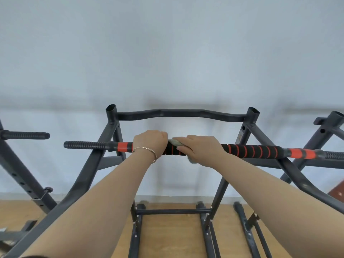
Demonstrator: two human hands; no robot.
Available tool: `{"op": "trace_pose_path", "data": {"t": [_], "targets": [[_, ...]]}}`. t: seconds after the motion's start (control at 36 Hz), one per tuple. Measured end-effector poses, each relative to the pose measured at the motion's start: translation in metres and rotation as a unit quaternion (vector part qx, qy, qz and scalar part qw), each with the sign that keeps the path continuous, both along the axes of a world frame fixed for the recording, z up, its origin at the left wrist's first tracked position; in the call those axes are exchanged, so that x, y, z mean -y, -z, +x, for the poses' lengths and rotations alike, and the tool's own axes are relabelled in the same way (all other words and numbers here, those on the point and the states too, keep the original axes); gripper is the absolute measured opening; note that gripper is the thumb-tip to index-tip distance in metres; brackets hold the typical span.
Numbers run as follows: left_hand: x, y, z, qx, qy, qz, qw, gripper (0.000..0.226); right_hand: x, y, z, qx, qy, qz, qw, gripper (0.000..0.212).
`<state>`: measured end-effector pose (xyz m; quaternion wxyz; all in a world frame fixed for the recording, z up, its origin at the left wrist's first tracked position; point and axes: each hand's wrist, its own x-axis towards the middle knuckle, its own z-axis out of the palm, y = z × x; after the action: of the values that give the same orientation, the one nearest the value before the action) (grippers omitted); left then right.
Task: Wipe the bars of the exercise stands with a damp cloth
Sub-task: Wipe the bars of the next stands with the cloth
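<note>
Forearms: both reach up from the lower edge and cover part of the stand's sloping legs; a thin bracelet (149, 152) sits on the left wrist.
Left hand (149, 141): grip closed over the padded bar (251, 150), fingers curled over its top.
Right hand (202, 148): just beside the left, its grip wrapped over the cloth (176, 142) and holding it against the bar.
Cloth: pale grey, on the middle of the bar, mostly hidden under the right hand, with edges showing above and below it.
Padded bar: black foam with red spiral stripes, red bands and ribbed black ends, lying level across the dark stand (93, 164).
Rear bar (178, 113): bent, joining two open-topped posts behind the hands.
Neighbouring stands: one at the left (24, 135), one at the right (331, 127).
Floor (167, 231): wooden, under the base rails.
Wall (167, 53): plain, pale.
</note>
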<state>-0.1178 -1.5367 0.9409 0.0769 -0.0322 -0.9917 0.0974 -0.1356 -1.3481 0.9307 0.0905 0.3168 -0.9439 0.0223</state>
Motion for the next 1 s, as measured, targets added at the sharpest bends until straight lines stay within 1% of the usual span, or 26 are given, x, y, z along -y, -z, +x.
{"op": "trace_pose_path", "data": {"t": [0.06,0.08,0.11,0.14,0.17,0.19,0.22,0.28,0.33,0.39,0.42,0.44,0.47,0.5,0.56,0.58,0.61,0.69,0.75,0.81,0.83,0.86,0.89,0.94,0.97,1.0], "targets": [[-0.001,0.003,0.003,-0.018,0.001,-0.004,1.0,0.023,0.004,0.002,-0.002,-0.031,0.012,0.034,0.999,0.035],[-0.001,0.005,0.005,-0.03,0.001,-0.006,1.0,0.022,0.005,0.003,-0.005,-0.036,0.015,0.071,0.997,0.047],[-0.002,0.007,0.006,-0.04,0.001,-0.007,0.999,0.021,0.008,0.003,-0.007,-0.042,0.012,0.107,0.993,0.065],[-0.002,0.008,0.008,-0.048,0.001,-0.008,0.999,0.02,0.009,0.003,-0.01,-0.037,0.011,0.137,0.99,0.074],[-0.002,0.009,0.008,-0.054,0.001,-0.009,0.998,0.02,0.013,0.0,-0.011,-0.028,0.018,0.142,0.989,0.067],[-0.003,0.01,0.009,-0.061,0.002,-0.01,0.998,0.019,0.018,-0.004,-0.012,-0.017,0.044,0.125,0.991,0.044],[-0.003,0.012,0.01,-0.066,0.003,-0.012,0.998,0.018,0.023,-0.007,-0.014,0.016,0.077,0.088,0.993,0.018],[-0.003,0.015,0.011,-0.075,0.006,-0.017,0.997,0.015,0.033,-0.014,-0.022,0.141,0.141,0.008,0.98,0.036],[-0.001,0.019,0.012,-0.088,0.009,-0.021,0.996,0.014,0.036,-0.028,-0.026,0.268,0.175,-0.043,0.946,0.035],[0.0,0.021,0.014,-0.101,0.007,-0.022,0.995,0.014,0.034,-0.04,-0.027,0.368,0.202,-0.068,0.905,0.032],[0.0,0.022,0.015,-0.107,0.008,-0.022,0.994,0.015,0.033,-0.043,-0.025,0.402,0.212,-0.08,0.887,0.032],[0.0,0.023,0.015,-0.111,0.008,-0.02,0.994,0.016,0.032,-0.043,-0.025,0.415,0.215,-0.094,0.879,0.031],[0.0,0.023,0.016,-0.113,0.007,-0.017,0.993,0.016,0.032,-0.041,-0.025,0.406,0.214,-0.106,0.882,0.031],[0.002,0.024,0.016,-0.116,0.003,-0.015,0.993,0.016,0.033,-0.037,-0.026,0.371,0.203,-0.12,0.898,0.032],[0.004,0.024,0.015,-0.123,-0.008,-0.006,0.992,0.014,0.034,-0.028,-0.026,0.25,0.173,-0.137,0.943,0.039],[0.005,0.024,0.016,-0.125,-0.01,-0.001,0.992,0.013,0.033,-0.024,-0.022,0.188,0.159,-0.141,0.959,0.044],[0.006,0.025,0.016,-0.125,-0.009,0.003,0.992,0.013,0.031,-0.019,-0.018,0.138,0.148,-0.155,0.967,0.049],[0.003,0.022,0.02,-0.113,-0.007,0.011,0.994,0.014,0.013,-0.014,-0.003,0.087,0.151,-0.227,0.958,0.061],[0.003,0.02,0.021,-0.1,-0.011,0.005,0.995,0.015,-0.004,-0.018,0.004,0.034,0.161,-0.235,0.958,0.058],[0.001,0.016,0.02,-0.109,-0.017,0.018,0.994,0.013,-0.024,-0.023,0.008,-0.008,0.14,-0.227,0.964,0.053],[-0.002,0.013,0.02,-0.127,-0.018,0.033,0.991,0.009,-0.033,-0.023,0.008,-0.01,0.111,-0.205,0.972,0.053],[-0.007,0.009,0.019,-0.151,-0.013,0.047,0.987,0.005,-0.041,-0.023,0.008,0.0,0.085,-0.149,0.985,0.053],[-0.012,0.006,0.017,-0.171,0.001,0.054,0.984,0.003,-0.047,-0.021,0.008,0.01,0.061,-0.068,0.996,0.057],[-0.027,0.001,0.011,-0.176,0.042,0.042,0.983,0.011,-0.054,-0.011,0.007,0.011,0.019,0.046,0.999,0.059],[-0.034,-0.001,0.007,-0.153,0.062,0.021,0.986,0.015,-0.055,-0.007,0.008,0.013,0.006,0.054,0.998,0.057],[-0.04,-0.002,0.004,-0.119,0.078,0.0,0.99,0.018,-0.057,-0.002,0.008,0.005,-0.003,0.036,0.999,0.054]]}}
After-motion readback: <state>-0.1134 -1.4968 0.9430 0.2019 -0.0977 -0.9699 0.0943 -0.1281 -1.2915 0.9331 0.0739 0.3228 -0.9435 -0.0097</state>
